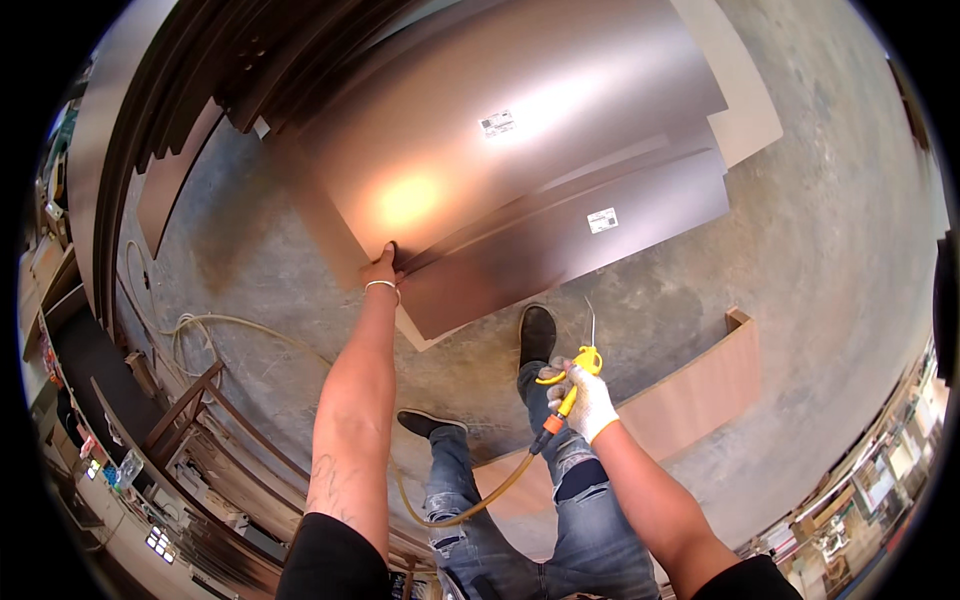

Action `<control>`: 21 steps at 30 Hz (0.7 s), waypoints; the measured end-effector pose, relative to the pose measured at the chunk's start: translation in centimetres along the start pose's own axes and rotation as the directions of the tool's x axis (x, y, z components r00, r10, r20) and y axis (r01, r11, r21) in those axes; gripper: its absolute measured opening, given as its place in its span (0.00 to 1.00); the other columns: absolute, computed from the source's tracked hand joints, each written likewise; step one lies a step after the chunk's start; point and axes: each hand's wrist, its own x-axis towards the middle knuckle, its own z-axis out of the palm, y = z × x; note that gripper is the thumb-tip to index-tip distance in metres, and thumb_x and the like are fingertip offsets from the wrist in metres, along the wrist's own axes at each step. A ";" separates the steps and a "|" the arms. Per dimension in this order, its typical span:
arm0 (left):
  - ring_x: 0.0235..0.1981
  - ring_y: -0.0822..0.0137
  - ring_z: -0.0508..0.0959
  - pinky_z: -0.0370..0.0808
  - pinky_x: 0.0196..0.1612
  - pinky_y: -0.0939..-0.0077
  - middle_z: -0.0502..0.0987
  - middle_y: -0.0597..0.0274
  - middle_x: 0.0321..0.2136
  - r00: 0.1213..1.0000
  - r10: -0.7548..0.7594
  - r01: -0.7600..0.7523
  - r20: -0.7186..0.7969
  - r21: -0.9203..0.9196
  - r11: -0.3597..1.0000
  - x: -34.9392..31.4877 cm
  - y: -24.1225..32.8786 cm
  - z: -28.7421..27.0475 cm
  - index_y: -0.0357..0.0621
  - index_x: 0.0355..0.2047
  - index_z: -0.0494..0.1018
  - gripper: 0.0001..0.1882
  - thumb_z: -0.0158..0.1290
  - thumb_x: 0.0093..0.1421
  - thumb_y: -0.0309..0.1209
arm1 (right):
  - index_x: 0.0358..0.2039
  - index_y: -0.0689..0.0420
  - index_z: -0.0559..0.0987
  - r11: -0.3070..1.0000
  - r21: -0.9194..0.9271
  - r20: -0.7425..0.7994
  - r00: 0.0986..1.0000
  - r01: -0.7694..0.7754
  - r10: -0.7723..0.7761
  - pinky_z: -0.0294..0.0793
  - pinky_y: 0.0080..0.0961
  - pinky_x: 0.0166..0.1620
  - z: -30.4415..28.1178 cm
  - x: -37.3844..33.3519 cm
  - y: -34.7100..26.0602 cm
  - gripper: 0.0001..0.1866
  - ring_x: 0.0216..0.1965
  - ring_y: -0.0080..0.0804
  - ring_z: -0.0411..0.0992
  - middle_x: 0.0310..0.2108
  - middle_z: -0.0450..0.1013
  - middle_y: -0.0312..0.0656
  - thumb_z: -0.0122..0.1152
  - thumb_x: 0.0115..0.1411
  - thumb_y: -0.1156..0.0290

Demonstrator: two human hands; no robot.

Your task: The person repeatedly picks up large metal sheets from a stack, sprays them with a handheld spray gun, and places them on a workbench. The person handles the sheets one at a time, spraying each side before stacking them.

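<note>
My bare left hand (380, 270) has its fingers closed on the left corner of a glossy brown panel (560, 90), with a pale band round the wrist. Part of its grip is hidden. The panel carries a white label (497, 123). Along its near side lies a narrower glossy brown panel (530, 260) with a second label (602, 220). My right hand (588, 402), in a white glove, holds a yellow air blow gun (568, 392) by the handle. Its thin bent nozzle (591, 320) points toward the panels. A yellowish hose (480, 505) runs from its orange coupling.
Paler sheets (745, 110) show beneath the panels. Long dark brown boards (185, 95) stand at the left. A reddish-brown board (690, 385) lies right of my legs. Hose coils (195, 325) lie on the concrete floor (840, 230) near a brown wooden frame (190, 405). My shoes are near the panels.
</note>
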 end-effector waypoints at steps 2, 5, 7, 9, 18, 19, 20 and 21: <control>0.25 0.59 0.79 0.77 0.21 0.68 0.78 0.50 0.38 0.997 -0.012 0.009 -0.078 -0.040 0.999 0.3 0.2 -1.4 0.36 0.44 0.73 0.23 0.64 0.58 0.42 | 0.40 0.52 0.74 0.999 -0.049 0.039 0.999 -0.012 0.014 0.69 0.25 0.23 2.6 0.6 -0.6 0.09 0.21 0.28 0.69 0.36 0.76 0.46 0.59 0.62 0.64; 0.11 0.70 0.69 0.67 0.13 0.76 0.74 0.61 0.18 0.998 0.055 -0.055 0.003 -0.018 0.998 0.6 -0.3 -2.1 0.39 0.38 0.70 0.20 0.65 0.56 0.40 | 0.38 0.54 0.76 0.923 -0.371 -0.033 0.991 0.106 -0.127 0.70 0.24 0.19 7.0 2.1 0.2 0.13 0.21 0.30 0.75 0.27 0.77 0.43 0.61 0.63 0.58; 0.11 0.73 0.67 0.63 0.13 0.78 0.73 0.64 0.18 0.989 0.134 -0.138 -0.060 -0.067 0.988 1.2 -2.1 -4.1 0.41 0.33 0.71 0.19 0.66 0.56 0.41 | 0.36 0.54 0.78 0.806 -0.584 0.037 0.994 0.102 -0.100 0.70 0.24 0.20 11.4 1.7 1.9 0.13 0.19 0.29 0.74 0.25 0.77 0.41 0.61 0.62 0.57; 0.11 0.74 0.66 0.61 0.13 0.80 0.73 0.66 0.17 0.988 0.153 -0.154 -0.025 -0.075 0.985 0.1 -3.9 -4.0 0.43 0.30 0.71 0.18 0.66 0.56 0.42 | 0.32 0.55 0.79 0.582 -0.805 0.006 0.982 0.117 -0.189 0.71 0.25 0.23 14.2 2.0 3.2 0.16 0.18 0.25 0.73 0.23 0.77 0.40 0.61 0.62 0.54; 0.18 0.73 0.72 0.66 0.16 0.78 0.76 0.66 0.22 0.981 -0.018 0.004 0.196 0.070 0.998 -6.8 -14.6 -2.5 0.43 0.34 0.74 0.18 0.59 0.61 0.47 | 0.26 0.65 0.80 0.120 -0.987 -0.025 0.638 0.107 -0.769 0.75 0.43 0.33 10.4 6.1 -12.5 0.23 0.29 0.53 0.78 0.22 0.76 0.56 0.57 0.57 0.52; 0.20 0.72 0.74 0.67 0.17 0.78 0.77 0.66 0.24 0.982 -0.045 0.029 0.183 0.087 0.996 -6.7 -16.2 -3.6 0.43 0.36 0.74 0.19 0.58 0.62 0.48 | 0.27 0.64 0.79 0.203 -0.971 -0.074 0.649 0.126 -0.757 0.74 0.40 0.29 11.1 4.9 -15.3 0.21 0.23 0.42 0.77 0.19 0.75 0.50 0.57 0.58 0.55; 0.22 0.72 0.75 0.68 0.17 0.78 0.78 0.65 0.27 0.979 -0.069 0.049 0.192 0.106 0.993 -6.8 -17.6 -4.0 0.42 0.38 0.74 0.20 0.57 0.62 0.48 | 0.27 0.63 0.78 0.262 -0.948 -0.099 0.614 0.181 -0.783 0.72 0.36 0.25 10.9 3.9 -18.7 0.19 0.20 0.33 0.73 0.17 0.72 0.42 0.57 0.59 0.58; 0.25 0.72 0.76 0.69 0.18 0.78 0.79 0.65 0.29 0.975 -0.097 0.072 0.201 0.129 0.989 -7.1 -18.7 -4.3 0.42 0.40 0.74 0.21 0.56 0.63 0.49 | 0.26 0.61 0.78 0.253 -0.950 -0.103 0.583 0.182 -0.806 0.70 0.34 0.23 10.7 2.8 -21.9 0.17 0.18 0.32 0.71 0.16 0.71 0.39 0.56 0.60 0.58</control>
